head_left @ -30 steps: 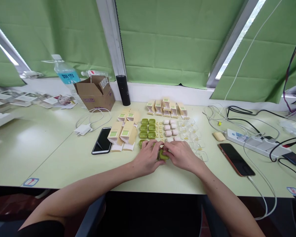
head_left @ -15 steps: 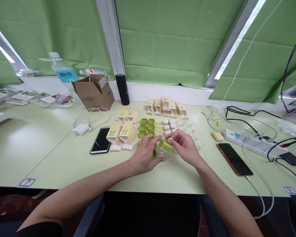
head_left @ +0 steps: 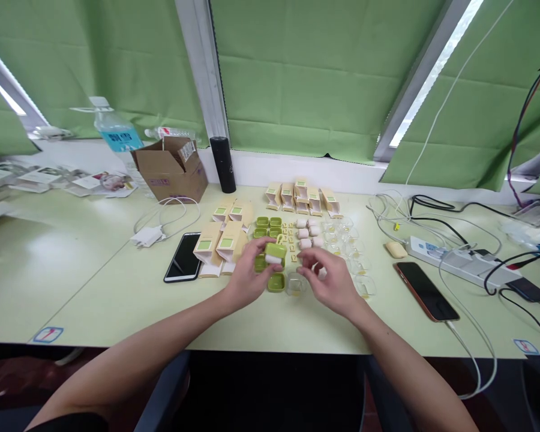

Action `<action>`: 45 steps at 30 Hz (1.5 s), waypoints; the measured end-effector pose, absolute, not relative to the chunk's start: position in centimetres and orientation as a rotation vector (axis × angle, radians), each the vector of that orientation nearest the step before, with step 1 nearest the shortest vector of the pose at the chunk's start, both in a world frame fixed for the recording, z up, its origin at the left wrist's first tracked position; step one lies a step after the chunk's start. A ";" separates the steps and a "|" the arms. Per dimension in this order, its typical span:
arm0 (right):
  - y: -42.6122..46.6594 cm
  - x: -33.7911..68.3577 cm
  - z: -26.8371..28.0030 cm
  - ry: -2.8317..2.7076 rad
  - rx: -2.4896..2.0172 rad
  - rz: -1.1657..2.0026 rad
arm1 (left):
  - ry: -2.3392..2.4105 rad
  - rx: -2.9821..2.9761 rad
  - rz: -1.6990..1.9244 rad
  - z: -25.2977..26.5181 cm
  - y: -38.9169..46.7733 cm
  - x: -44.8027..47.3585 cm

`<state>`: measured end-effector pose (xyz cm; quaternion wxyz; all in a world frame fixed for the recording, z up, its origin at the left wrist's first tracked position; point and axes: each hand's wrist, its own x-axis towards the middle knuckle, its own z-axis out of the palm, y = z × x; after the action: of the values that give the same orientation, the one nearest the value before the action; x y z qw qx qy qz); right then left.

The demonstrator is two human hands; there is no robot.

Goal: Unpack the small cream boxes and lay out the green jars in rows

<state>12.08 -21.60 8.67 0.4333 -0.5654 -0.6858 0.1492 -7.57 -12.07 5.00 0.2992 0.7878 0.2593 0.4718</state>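
Note:
My left hand [head_left: 251, 273] is closed on a small green case [head_left: 275, 250], raised over the table between thumb and fingers. A white part shows at its lower side and a small pale yellow loop [head_left: 279, 238] at its top. To its right, my right hand [head_left: 326, 275] is held with thumb and forefinger apart, nothing visible between them. Below the hands lie a green rubbery cover [head_left: 276, 282] and a clear plastic tray [head_left: 296, 284]. Green covers [head_left: 262, 222], small yellow clips [head_left: 291, 239], pale pink rounded cases [head_left: 303, 233] and clear trays [head_left: 353, 247] stand in columns beyond.
Cream cartons [head_left: 207, 243] stand left of the covers, others [head_left: 300, 193] at the back. A black phone [head_left: 183, 258] lies left; another phone [head_left: 426, 291] and a power strip [head_left: 454, 258] with cables lie right. A cardboard box [head_left: 171, 174] and black bottle [head_left: 224, 165] stand behind.
The green case has moved left out of my right hand into my left hand, and its white part now shows. My right hand has let go, uncovering the clear tray.

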 end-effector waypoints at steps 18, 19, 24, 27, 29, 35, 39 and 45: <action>-31.0 15.4 5.9 -1.975 -1.804 -0.648 | 0.699 1.868 1.227 5.3 -11.9 -7.4; -30.9 15.8 5.8 -1.961 -1.829 -0.683 | 0.701 1.868 1.229 5.3 -11.9 -7.4; -29.5 16.9 5.2 -1.957 -1.884 -0.802 | 0.703 1.844 1.212 5.3 -12.0 -7.4; -29.3 17.1 6.3 -1.970 -1.855 -0.770 | 0.710 1.804 1.200 5.3 -11.9 -7.4; -29.3 17.2 7.8 -1.916 -1.779 -0.737 | 0.702 1.770 1.184 5.2 -11.9 -7.3; -25.4 15.7 11.6 -1.671 -1.365 -0.701 | 0.682 1.663 1.092 4.7 -11.7 -7.0; -20.6 12.4 10.7 -1.956 -1.249 -0.586 | 0.731 1.597 1.057 5.0 -11.2 -6.9; -17.2 9.1 7.2 -2.135 -1.187 -0.558 | 0.969 1.657 0.977 5.9 -10.8 -7.1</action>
<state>9.10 -17.15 7.18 0.3125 -0.4500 -0.8094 -0.2115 -7.08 -10.84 5.93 0.4739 0.6775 0.3962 0.3993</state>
